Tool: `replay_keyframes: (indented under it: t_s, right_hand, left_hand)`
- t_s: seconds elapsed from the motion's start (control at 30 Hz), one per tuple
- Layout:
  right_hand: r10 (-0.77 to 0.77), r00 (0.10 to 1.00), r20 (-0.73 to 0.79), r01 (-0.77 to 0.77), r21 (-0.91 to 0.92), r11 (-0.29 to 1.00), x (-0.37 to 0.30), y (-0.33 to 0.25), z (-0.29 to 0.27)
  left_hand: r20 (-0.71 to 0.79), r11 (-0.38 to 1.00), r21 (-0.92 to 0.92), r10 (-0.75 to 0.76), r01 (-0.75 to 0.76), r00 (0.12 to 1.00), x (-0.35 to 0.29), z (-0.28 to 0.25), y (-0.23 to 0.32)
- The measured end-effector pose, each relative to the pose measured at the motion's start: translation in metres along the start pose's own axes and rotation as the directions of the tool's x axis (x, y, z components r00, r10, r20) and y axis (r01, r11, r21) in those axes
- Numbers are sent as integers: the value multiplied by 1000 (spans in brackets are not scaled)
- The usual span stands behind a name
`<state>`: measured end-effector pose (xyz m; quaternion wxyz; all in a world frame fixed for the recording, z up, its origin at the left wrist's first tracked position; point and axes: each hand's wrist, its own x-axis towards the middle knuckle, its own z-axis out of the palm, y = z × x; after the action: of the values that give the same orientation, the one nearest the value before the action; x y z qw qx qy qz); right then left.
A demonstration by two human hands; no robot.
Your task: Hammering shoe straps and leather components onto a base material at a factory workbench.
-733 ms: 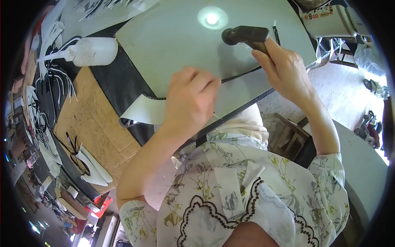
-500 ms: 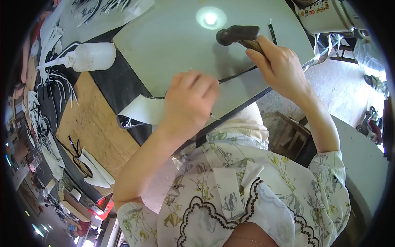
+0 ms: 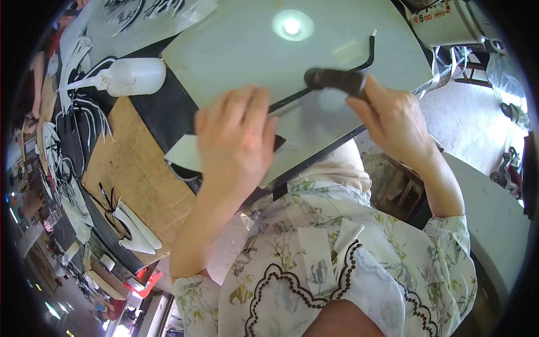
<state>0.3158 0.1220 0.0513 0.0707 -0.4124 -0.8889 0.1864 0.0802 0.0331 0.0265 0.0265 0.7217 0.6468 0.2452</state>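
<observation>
My right hand [image 3: 396,115] is wrapped round the handle of a hammer. Its dark head [image 3: 337,80] is low over a thin black strip [image 3: 295,100] on a pale grey-green board [image 3: 236,53]. My left hand [image 3: 236,132] is on a white strip of material [image 3: 184,153] with a dark underside, its fingers bent over it. The material's free end curls off the board's left edge, and a dark bit shows beside my thumb. The black strip runs from my left fingers past the hammer head and bends upward at its far end. My left fingertips are hidden.
Left of the board are a white squeeze bottle [image 3: 135,77], brown cardboard [image 3: 132,174] and glasses [image 3: 115,213] by a folded white piece. Black and white strips [image 3: 90,115] hang farther left. A white container [image 3: 443,22] stands at the far right; a wooden stool [image 3: 398,182] is below the board.
The hammer has come down and slightly right, towards the black strip. My left hand has shifted left, its fingers less tightly curled. The black strip's far end shows more.
</observation>
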Motion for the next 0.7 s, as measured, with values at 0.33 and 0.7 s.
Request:
replay_keyframes:
  t_s: [0.33,0.7]
  right_hand:
    - [136,976,-168,-169,-205,964,121,41,11]
    - [-173,985,18,101,752,651,84,-63,8]
  left_hand:
    - [257,873,-347,-264,344,930,-12,-56,-27]
    - [513,117,-844,-115,524,851,-37,-107,-46]
